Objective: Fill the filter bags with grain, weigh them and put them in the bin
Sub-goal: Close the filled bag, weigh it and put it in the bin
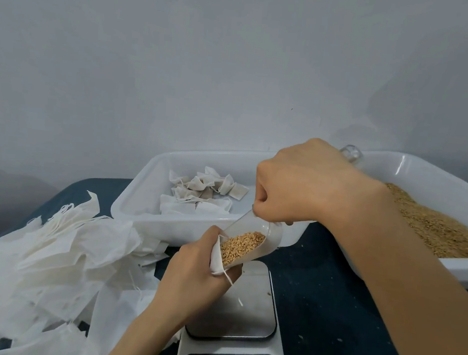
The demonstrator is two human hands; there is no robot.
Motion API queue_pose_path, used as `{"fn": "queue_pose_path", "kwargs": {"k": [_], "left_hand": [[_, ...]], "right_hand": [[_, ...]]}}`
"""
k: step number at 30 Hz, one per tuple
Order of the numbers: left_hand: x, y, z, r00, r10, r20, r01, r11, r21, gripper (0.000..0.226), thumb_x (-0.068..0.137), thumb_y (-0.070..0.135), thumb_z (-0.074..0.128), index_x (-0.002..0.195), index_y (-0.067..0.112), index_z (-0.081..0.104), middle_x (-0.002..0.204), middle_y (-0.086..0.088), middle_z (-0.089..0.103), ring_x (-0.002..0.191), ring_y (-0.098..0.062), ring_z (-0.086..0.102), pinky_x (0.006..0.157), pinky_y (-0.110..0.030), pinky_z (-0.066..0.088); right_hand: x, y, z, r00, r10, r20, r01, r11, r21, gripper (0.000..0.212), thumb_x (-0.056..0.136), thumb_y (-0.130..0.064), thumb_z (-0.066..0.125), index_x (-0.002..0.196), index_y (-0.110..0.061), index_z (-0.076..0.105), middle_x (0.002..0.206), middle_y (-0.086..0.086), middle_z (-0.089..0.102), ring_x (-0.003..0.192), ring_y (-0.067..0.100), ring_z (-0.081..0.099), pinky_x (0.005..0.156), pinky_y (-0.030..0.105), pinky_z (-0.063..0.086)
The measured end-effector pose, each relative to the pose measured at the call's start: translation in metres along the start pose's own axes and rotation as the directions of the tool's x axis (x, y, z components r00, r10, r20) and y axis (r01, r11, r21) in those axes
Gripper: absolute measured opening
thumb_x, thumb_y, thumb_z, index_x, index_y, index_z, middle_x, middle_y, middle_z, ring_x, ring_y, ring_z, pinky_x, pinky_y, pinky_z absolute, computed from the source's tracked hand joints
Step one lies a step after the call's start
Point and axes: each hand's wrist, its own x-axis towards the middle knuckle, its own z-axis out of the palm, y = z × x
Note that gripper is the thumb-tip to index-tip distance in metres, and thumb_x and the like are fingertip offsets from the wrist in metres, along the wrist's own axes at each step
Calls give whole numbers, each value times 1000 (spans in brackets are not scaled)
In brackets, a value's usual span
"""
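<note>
Left hand [199, 262] pinches white filter bag [215, 257]; right hand [297, 189] grips clear plastic scoop [269, 231]. Filled bags [206, 187], 11 o'clock; empty pile [49, 245], 8 o'clock.

Two bins [140, 185], one scale [245, 310], one scoop [271, 232]

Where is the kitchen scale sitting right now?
In the head view the scale sits bottom centre on the dark table, just under the left hand, with empty bags to its left.
</note>
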Motion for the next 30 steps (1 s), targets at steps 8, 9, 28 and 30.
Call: {"fn": "queue_pose_path", "kwargs": {"k": [8,9,28,30], "left_hand": [[-1,-1,1,999,-27,-25,24,994,-104,23,67,43,58,83,30,48,72,11,65,66,-9,60,59,-31,46],[-1,-2,1,999,-24,-28,21,993,-114,22,66,42,59,82,31,48,73,12,64,66,-10,60,57,-28,45],[-3,-7,0,999,9,-52,-20,973,-230,13,71,31,56,79,35,47,62,12,54,55,-6,45,51,-18,34],[-3,-7,0,999,8,-50,-19,972,-234,12,71,30,55,80,31,46,62,10,54,55,-7,44,52,-20,34]], "right_hand": [[1,-5,-20,1000,-1,9,1,999,-42,27,78,-29,54,53,-17,50,48,-6,53,52,11,47,51,25,28],[1,-6,-21,1000,-7,-2,7,999,-48,28,78,-30,54,53,-17,50,50,-6,51,52,12,46,51,25,28],[-1,7,-28,996,36,81,-32,999,-42,25,75,-35,56,55,-20,56,24,-20,34,47,11,47,50,25,27],[-1,9,-26,997,34,75,-32,999,-28,26,76,-36,56,55,-20,55,24,-16,36,46,12,45,49,25,26]]}}
